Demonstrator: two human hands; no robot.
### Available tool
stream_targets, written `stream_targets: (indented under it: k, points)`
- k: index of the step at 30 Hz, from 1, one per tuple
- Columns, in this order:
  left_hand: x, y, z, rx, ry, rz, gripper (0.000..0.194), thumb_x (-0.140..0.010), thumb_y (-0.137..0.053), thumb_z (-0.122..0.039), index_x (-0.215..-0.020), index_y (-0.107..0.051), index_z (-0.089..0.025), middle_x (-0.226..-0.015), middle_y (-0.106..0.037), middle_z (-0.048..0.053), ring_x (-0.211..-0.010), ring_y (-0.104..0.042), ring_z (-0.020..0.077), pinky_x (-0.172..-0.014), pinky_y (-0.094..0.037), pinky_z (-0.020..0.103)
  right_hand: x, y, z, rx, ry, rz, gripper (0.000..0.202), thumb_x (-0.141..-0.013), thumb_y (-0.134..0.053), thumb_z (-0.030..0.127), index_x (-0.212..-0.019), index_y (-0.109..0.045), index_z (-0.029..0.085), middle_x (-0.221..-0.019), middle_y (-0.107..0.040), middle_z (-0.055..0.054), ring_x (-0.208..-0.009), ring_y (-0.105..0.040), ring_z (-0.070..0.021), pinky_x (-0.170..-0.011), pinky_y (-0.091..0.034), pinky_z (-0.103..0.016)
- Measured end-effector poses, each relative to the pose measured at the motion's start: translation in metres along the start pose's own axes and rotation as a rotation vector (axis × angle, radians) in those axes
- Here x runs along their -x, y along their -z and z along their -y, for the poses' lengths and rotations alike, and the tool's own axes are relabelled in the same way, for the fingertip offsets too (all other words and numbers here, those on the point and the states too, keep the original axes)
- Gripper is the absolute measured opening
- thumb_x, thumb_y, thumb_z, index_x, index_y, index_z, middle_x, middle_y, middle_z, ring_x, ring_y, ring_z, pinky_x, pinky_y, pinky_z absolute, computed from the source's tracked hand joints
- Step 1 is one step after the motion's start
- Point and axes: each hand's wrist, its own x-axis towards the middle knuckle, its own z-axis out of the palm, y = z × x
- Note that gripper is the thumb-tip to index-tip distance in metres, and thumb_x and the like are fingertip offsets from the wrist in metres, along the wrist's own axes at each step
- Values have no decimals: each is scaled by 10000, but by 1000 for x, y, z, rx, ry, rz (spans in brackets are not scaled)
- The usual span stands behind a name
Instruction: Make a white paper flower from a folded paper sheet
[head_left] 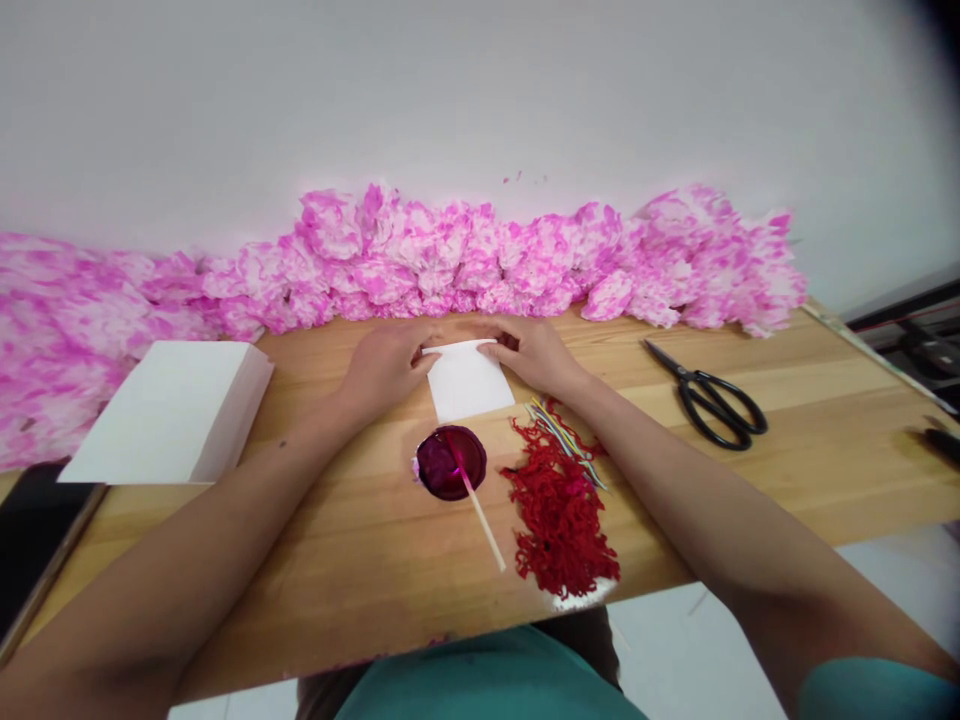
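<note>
A small white sheet of paper (470,385) lies on the table before me, possibly several layers thick. My left hand (390,362) is closed on its far left corner, thumb on top. At the far right corner, my right hand (531,355) grips the same paper between thumb and curled fingers. Just nearer to me sits a round dish of dark magenta liquid (439,465), with a thin wooden stick (486,525) leaning out over its rim. Beside the dish, below my right forearm, is a heap of red crinkled strands (559,520). A few pale and yellow strings (566,440) lie at its top.
Pink and white paper flowers (457,255) are piled along the wall. A thick stack of white paper (169,410) stands left, near a dark flat object (41,530). Black-handled scissors (712,395) lie right on the wooden table (322,590).
</note>
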Motion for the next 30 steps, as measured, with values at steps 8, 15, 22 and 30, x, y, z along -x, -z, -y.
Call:
stream_targets:
  k: [8,15,22,30]
  points:
    - [-3,-2,-2,-58,-109,32,257,-886,-545,-321,-1056,-698,-202,-998,-706,61,-923,-605,227,-792,-434,334,0,0,4,-12,87,27,194,-876,-552,231,-948,-725,181,-943,-736,-39,-800,-633,-152,-712,-420,-257]
    - [-3,-4,-4,-64,-135,-5,242,-910,-499,-270,-928,-725,-185,-919,-694,67,-882,-587,221,-778,-412,339,0,-2,7,23,125,7,184,-882,-558,242,-956,-717,189,-944,-723,-46,-834,-625,-166,-750,-433,-282]
    - [-2,-8,-3,-41,-199,-36,236,-911,-494,-261,-880,-711,-174,-922,-690,67,-880,-587,221,-765,-405,333,0,-6,14,162,235,-22,178,-918,-570,294,-937,-713,190,-948,-713,-62,-877,-619,-184,-769,-426,-292]
    - [-2,-4,8,143,71,-176,267,-872,-495,-209,-1059,-683,-173,-930,-714,52,-832,-621,188,-758,-452,303,1,0,6,148,155,-89,163,-913,-572,276,-907,-710,189,-884,-702,-50,-820,-600,-176,-760,-422,-294]
